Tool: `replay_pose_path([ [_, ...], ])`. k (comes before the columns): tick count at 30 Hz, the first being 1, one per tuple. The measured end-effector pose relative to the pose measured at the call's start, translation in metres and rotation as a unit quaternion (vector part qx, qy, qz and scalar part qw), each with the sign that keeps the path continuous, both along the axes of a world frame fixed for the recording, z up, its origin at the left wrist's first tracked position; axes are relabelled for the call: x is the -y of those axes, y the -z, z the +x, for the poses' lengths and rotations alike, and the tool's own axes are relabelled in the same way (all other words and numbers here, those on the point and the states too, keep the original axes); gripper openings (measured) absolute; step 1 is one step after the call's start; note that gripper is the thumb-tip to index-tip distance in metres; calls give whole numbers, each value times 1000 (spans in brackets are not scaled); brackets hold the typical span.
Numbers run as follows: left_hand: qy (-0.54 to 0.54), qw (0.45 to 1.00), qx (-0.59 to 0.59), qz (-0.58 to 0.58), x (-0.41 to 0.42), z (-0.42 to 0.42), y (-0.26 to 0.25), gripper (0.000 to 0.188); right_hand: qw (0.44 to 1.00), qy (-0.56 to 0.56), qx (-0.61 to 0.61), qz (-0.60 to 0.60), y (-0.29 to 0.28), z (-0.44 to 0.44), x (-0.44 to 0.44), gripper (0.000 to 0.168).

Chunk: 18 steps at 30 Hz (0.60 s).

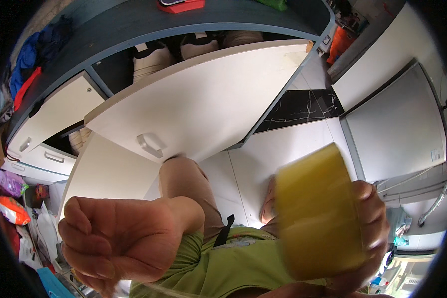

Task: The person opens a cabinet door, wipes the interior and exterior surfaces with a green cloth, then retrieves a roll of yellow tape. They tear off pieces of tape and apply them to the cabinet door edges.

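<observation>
My right hand point(372, 227) grips a wide roll of yellowish packing tape point(316, 212) at the lower right; the roll is blurred. At the lower left, my left hand point(123, 238) is palm up with its fingers curled in. A thin, pale, see-through strip point(164, 289), apparently tape, runs from beside this hand along the bottom edge; the fingertips' hold on it is partly hidden. Beyond both hands, a white cabinet panel point(208, 97) with a metal handle point(149, 145) stands tilted out from a blue-grey cabinet point(164, 33), with cream ribbed items point(152, 63) behind it.
White drawers point(54, 156) are at the left, beside bags and packets point(13, 210). My leg point(186, 186) is close to the panel's lower edge. A grey-white appliance or cabinet door point(398, 126) stands at the right, past a tiled floor point(223, 175). A red object point(182, 6) lies on the blue-grey top.
</observation>
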<state>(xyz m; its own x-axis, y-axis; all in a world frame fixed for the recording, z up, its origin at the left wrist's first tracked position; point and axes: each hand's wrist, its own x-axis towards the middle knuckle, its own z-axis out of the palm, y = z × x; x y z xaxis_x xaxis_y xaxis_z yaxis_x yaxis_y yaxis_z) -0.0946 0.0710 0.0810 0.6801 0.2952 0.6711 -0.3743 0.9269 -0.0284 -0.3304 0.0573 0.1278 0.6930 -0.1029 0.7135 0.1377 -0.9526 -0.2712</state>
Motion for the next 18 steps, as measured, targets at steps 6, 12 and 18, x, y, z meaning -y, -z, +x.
replay_pose_path([
  [6, 5, 1000, 3, -12, -1, 8, 1, 11, 916, 226, 323, -78, 45, -47, 2, 23],
  [12, -53, 990, 43, 124, 1, 20, 4, 20, 943, 280, 105, -150, -10, 16, 94, 19],
  [18, 11, 982, 111, 152, 25, 6, 6, 15, 961, 241, -61, -120, -49, 47, 179, 19],
])
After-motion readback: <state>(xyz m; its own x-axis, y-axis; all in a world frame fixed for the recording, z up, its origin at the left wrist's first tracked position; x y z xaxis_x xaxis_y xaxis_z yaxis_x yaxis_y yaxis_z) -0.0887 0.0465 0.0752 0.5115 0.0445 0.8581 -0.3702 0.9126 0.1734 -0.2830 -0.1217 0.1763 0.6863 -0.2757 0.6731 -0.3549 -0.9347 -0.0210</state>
